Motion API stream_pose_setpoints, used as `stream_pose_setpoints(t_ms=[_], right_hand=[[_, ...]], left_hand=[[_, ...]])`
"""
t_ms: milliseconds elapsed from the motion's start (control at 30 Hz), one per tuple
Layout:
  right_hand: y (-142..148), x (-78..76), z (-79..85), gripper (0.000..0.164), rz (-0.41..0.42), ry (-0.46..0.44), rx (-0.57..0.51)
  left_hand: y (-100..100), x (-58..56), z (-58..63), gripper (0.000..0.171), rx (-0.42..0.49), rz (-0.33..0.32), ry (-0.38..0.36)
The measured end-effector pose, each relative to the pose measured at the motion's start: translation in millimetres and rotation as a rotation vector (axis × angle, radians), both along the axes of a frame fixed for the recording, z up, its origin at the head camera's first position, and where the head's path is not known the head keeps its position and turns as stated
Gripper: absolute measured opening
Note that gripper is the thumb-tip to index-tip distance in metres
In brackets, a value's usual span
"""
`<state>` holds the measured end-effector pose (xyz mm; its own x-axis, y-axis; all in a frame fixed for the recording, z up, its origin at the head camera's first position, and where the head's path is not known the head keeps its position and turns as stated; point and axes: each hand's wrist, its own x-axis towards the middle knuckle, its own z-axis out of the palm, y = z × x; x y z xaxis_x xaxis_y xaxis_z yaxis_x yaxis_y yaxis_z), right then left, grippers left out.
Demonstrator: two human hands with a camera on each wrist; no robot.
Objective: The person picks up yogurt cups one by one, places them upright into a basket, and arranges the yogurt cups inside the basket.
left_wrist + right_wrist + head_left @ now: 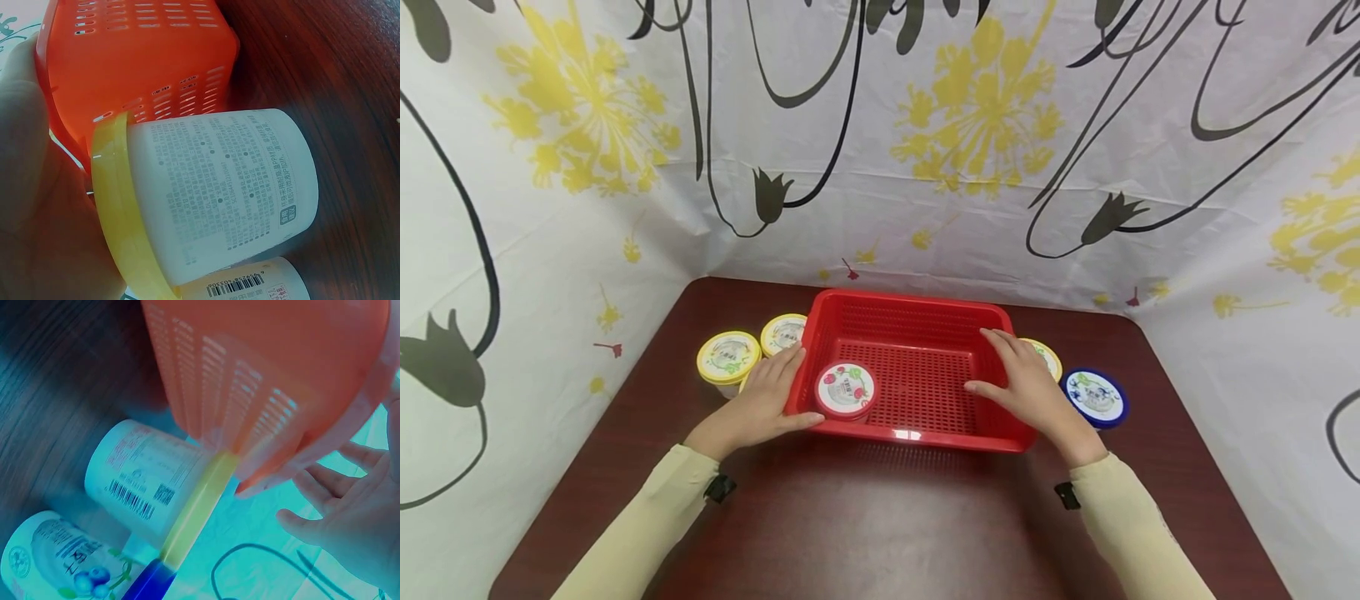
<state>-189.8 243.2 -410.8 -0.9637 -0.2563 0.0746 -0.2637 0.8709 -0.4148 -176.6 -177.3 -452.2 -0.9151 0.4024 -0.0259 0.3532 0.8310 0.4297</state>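
A red plastic basket (917, 437) with slotted walls sits on the dark table. Inside its front left corner stands a tub with a red-rimmed, strawberry-printed lid (846, 388). My left hand (756, 408) rests at the basket's left side, fingers extended along the rim and thumb near the front corner. Just under that hand, a yellow-lidded white tub (219, 194) shows in the left wrist view. Over the right rim is my right hand (1030, 387), its fingers spread and thumb apart, holding nothing. The right wrist view shows its thumb (300, 526) clear of the basket.
Yellow-lidded tubs (728, 357) stand left of the basket, one (784, 333) behind the other. On the right are a yellow-lidded tub (1043, 357) and a blue-lidded tub with blueberries (1096, 398). Patterned white cloth (865, 167) surrounds the table's back and sides.
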Motion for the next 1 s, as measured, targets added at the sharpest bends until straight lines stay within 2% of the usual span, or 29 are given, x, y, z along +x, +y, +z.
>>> stream_pose_setpoints(t_ms=[400, 567, 1000], right_hand=[[30.6, 5.7, -0.4, 0.094, -0.078, 0.018, -0.029], [42.1, 7.5, -0.4, 0.093, -0.087, 0.030, -0.029], [48.6, 8.4, -6.2, 0.093, -0.097, 0.035, -0.024]], left_hand=[[-0.2, -0.2, -0.9, 0.120, 0.002, -0.001, -0.001], [-1.0, -1.1, -0.4, 0.119, -0.001, -0.002, 0.004], [0.0, -1.1, -0.8, 0.120, -0.006, 0.004, 0.001]])
